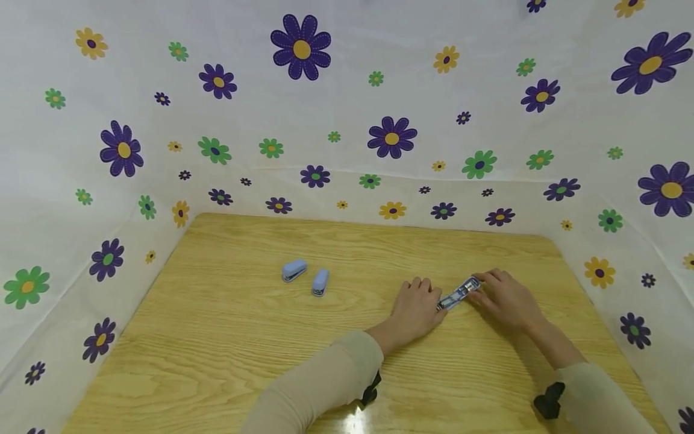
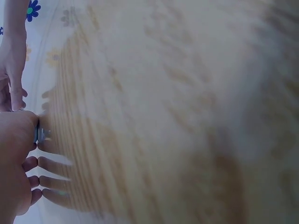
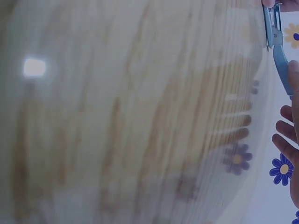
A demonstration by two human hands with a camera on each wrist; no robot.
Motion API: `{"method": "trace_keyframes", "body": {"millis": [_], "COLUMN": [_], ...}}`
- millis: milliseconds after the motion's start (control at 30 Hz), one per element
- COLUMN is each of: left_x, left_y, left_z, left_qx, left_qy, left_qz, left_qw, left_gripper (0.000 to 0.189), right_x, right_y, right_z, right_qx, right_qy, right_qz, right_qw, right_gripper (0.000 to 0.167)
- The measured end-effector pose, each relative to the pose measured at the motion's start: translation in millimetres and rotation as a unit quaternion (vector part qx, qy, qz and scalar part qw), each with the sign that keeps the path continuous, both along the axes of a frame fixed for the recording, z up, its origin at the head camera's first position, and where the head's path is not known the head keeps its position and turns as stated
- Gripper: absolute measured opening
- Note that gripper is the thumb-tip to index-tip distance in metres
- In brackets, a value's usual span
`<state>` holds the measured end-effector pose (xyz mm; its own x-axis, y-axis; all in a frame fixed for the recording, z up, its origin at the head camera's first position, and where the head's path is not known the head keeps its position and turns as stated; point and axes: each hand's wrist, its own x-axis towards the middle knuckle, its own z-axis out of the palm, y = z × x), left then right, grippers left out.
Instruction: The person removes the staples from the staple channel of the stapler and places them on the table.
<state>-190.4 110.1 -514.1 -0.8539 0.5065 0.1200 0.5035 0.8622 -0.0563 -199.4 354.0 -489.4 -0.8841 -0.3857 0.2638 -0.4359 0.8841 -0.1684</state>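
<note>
A small light-blue stapler (image 1: 459,293) lies swung open over the right part of the table, its metal inside facing up. My left hand (image 1: 414,308) grips its near end between thumb and fingers. At the far end, the fingers and thumb of my right hand (image 1: 508,299) pinch it. The right wrist view shows the stapler (image 3: 281,70) unfolded at its hinge, my right hand (image 3: 290,140) along one arm of it. In the left wrist view, my left hand (image 2: 16,149) hides most of the stapler.
Two more light-blue staplers, one lying angled (image 1: 294,270) and one beside it (image 1: 320,282), are on the wooden table (image 1: 217,337) left of my hands. White cloth walls (image 1: 336,108) with printed flowers enclose the table at the back and both sides.
</note>
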Motion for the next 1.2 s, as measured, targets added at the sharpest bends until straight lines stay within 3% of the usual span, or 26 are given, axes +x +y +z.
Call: {"method": "trace_keyframes", "body": {"millis": [133,333,733,867,1100,1200], "left_x": [-2.1,-3.2,-4.5,-3.5,-3.0,-3.1], "left_y": [-1.0,-0.1,0.7,0.5,0.5,1.3], "left_z": [0.0,1.7,4.6,6.1,8.6,8.2], "left_qx": [0.005,0.002,0.007,0.007,-0.001,-0.001], "left_qy": [0.003,-0.008,-0.014,-0.016,-0.021,-0.024], "left_qz": [0.005,0.004,0.008,0.006,0.002,0.003], "left_qw": [1.0000,1.0000,0.9998,0.9998,0.9998,0.9997], "left_gripper": [0.046,0.047,0.046,0.045,0.046,0.047], "right_x": [4.1,15.2,32.8,35.2,35.9,35.4], "right_y": [-3,-12,-36,-39,-48,-52], "right_z": [4.1,14.3,38.4,38.3,37.9,36.4], "right_qx": [-0.054,-0.112,-0.203,-0.256,-0.383,-0.386], "right_qy": [0.005,0.012,-0.112,-0.157,-0.259,-0.279], "right_qz": [-0.001,-0.036,-0.147,-0.159,-0.160,-0.165], "right_qw": [0.9985,0.9930,0.9615,0.9406,0.8721,0.8637], "right_gripper": [0.041,0.037,0.035,0.038,0.043,0.043]}}
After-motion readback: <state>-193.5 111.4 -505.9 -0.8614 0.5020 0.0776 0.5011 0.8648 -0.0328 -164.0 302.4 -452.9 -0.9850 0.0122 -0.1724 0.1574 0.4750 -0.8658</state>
